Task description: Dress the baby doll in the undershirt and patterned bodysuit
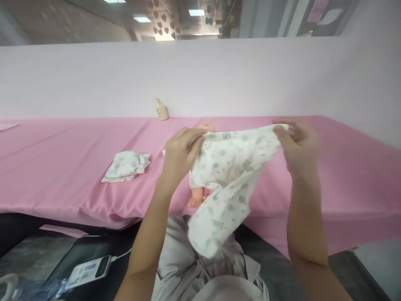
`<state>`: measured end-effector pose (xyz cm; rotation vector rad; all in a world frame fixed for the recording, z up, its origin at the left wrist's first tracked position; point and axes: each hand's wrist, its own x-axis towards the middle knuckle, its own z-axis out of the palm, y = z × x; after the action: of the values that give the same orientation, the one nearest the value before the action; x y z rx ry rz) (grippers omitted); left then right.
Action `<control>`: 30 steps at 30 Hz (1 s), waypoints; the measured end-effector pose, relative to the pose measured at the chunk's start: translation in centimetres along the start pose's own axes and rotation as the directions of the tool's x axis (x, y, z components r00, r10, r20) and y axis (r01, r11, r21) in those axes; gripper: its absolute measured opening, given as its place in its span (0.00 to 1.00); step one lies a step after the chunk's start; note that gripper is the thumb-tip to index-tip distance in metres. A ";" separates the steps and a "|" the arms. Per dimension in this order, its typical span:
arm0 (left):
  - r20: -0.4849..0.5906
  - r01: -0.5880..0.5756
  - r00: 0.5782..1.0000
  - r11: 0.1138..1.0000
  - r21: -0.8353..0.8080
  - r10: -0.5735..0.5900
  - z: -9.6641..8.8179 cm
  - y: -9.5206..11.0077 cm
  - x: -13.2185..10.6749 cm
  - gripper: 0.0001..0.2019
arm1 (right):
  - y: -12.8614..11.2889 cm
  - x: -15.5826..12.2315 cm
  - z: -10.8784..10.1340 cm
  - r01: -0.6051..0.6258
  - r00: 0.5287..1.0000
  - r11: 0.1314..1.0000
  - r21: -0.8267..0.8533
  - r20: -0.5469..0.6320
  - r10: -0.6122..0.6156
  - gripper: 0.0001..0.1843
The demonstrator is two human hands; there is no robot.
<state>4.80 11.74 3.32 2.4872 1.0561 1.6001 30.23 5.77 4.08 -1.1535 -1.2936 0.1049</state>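
A white baby garment (232, 163) with a small green and brown print is stretched between my hands above the pink-covered table. My left hand (184, 150) pinches its upper left corner between thumb and fingers. At the upper right corner, my right hand (297, 138) grips the fabric, slightly blurred. The lower part hangs down past the table's front edge, over my lap. Behind the garment lies a baby doll; a foot (196, 198) and the top of its head (206, 126) show, while most of its body is hidden.
A folded white printed cloth (127, 166) rests on the pink cover (72, 159) to the left. A cream pump bottle (162, 110) stands against the white wall (94, 79). Below left are a phone-like device (89, 271) with a cable and a clear plastic bottle (40, 288).
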 end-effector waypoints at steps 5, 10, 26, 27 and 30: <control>0.298 0.179 0.942 0.982 -0.056 -0.155 8.6 -8.4 -0.2 0.12 | 9.1 1.0 8.3 0.055 0.982 0.928 -0.368 0.187 0.016 0.10; 0.374 0.159 0.914 0.987 0.020 -0.154 12.6 -11.3 -3.6 0.12 | 13.7 -2.7 14.1 0.246 0.797 0.951 -0.188 0.597 -0.088 0.19; 0.407 0.586 0.735 0.205 -0.784 -0.543 11.5 -9.5 -4.3 0.17 | 10.1 -5.1 14.0 0.068 0.792 0.997 0.025 0.606 -0.069 0.13; 0.419 0.574 0.721 0.137 -0.807 -0.552 11.6 -9.8 -4.3 0.17 | 10.0 -5.0 14.0 0.030 0.763 0.999 0.040 0.645 -0.049 0.14; 0.463 0.563 0.711 0.033 -0.826 -0.529 11.5 -10.1 -4.3 0.16 | 10.3 -4.3 14.0 -0.106 0.802 0.991 0.088 0.597 0.033 0.14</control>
<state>7.64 21.20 -9.10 1.0144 0.5566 1.2452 23.15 16.41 -8.39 -1.1040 -1.7696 0.6369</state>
